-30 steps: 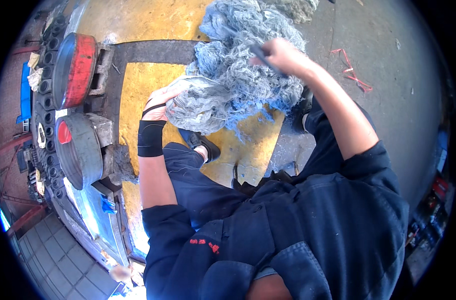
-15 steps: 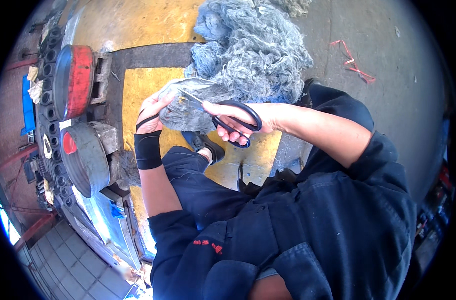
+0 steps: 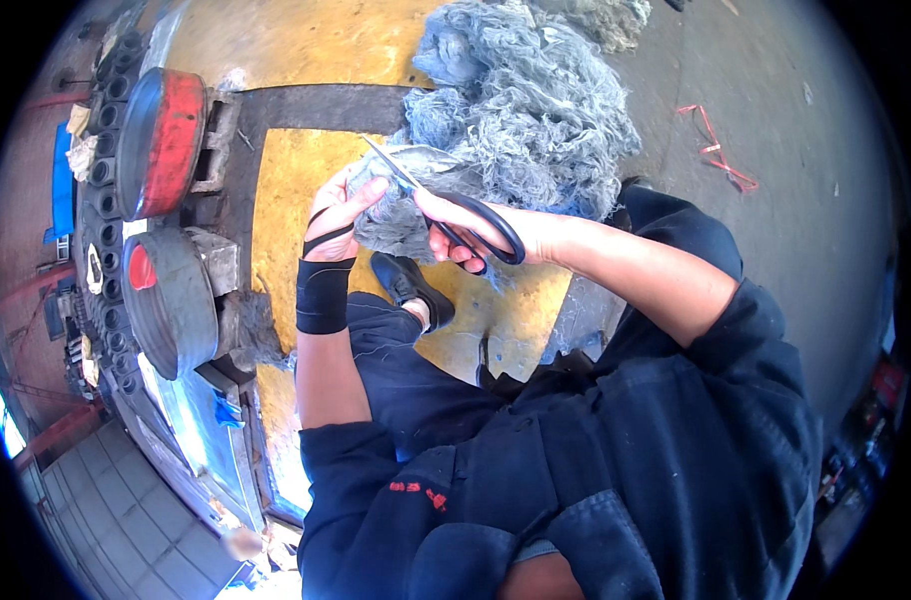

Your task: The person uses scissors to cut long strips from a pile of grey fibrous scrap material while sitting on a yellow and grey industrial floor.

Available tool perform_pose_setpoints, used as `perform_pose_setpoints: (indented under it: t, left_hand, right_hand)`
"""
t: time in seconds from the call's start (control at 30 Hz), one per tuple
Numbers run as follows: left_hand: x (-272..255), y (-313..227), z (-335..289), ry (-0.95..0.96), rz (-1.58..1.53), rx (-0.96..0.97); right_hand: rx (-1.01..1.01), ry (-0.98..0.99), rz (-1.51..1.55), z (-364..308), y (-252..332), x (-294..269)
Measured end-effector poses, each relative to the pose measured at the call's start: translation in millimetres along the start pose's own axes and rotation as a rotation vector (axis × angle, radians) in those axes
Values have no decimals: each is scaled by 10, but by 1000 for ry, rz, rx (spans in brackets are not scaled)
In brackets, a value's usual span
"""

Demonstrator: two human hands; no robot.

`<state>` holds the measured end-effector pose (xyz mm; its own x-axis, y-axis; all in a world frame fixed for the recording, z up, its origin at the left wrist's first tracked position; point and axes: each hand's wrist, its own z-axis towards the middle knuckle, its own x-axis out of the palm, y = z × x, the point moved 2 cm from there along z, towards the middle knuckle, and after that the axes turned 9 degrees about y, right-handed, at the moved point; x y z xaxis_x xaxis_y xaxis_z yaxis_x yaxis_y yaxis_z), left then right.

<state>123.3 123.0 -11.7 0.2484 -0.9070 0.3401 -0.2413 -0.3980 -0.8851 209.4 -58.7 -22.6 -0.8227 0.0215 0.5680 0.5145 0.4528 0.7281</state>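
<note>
My right hand (image 3: 453,228) grips black-handled scissors (image 3: 503,232), fingers through the loops. Their metal blades point up and left, over the edge of a grey, stringy piece of netting (image 3: 391,225). Pinched between the thumb and fingers of my left hand (image 3: 342,212) is that same piece, close to the blades. A black wrap covers my left wrist. Just beyond my hands lies a large tangled heap of grey-blue netting (image 3: 541,110), and the held piece seems to run into it. Whether the blades are cutting through strands I cannot tell.
On the left stand a red-and-black round drum (image 3: 164,145) and a grey one (image 3: 176,305), beside concrete blocks (image 3: 216,258). A yellow sheet (image 3: 296,180) covers part of the floor. Red twine (image 3: 714,150) lies at right. My shoe (image 3: 413,290) is below my hands.
The scissors have tilted more upward and their handle loops have come closer together. My left hand has shifted a little right in the picture, still holding the netting.
</note>
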Motion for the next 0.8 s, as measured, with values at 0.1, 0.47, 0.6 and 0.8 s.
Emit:
perform_pose_setpoints:
  t: [0.1,0.47,0.6,0.8]
  left_hand:
    - [0,33,28,-8,-11,16]
    - [94,51,81,23,-60,58]
    - [101,59,101,34,-61,77]
    - [114,57,76,32,-95,90]
  right_hand:
    - [50,-17,-117,-56,32,19]
    - [10,40,134,-62,-12,26]
    - [30,55,210,-59,-31,26]
    - [-37,110,282,-131,15,66]
